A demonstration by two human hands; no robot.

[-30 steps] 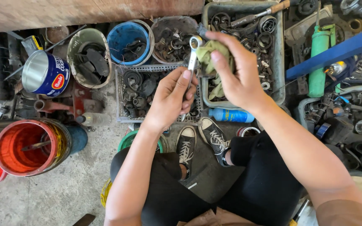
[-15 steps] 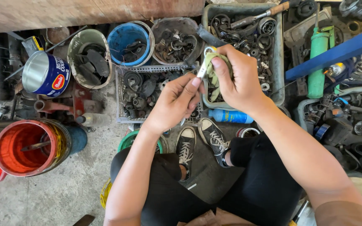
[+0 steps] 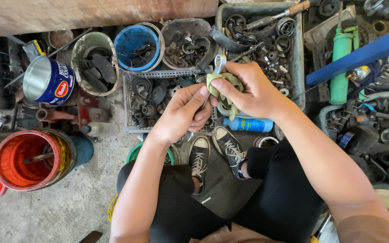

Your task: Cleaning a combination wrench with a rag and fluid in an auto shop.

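from the head camera, the right hand (image 3: 253,90) is closed around a greenish rag (image 3: 223,87) wrapped on a small metal wrench (image 3: 219,63), whose ring end sticks up above the fingers. the left hand (image 3: 183,112) pinches the wrench's lower end between thumb and fingertips, touching the rag. both are held above a wire basket (image 3: 158,74) of dark metal parts, near a grey tray (image 3: 300,54), a blue bucket (image 3: 138,45) and an orange bucket (image 3: 32,157).

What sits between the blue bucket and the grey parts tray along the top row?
Head view: a dark round tub of rusty metal rings and small parts sits between the blue bucket and the grey parts tray.
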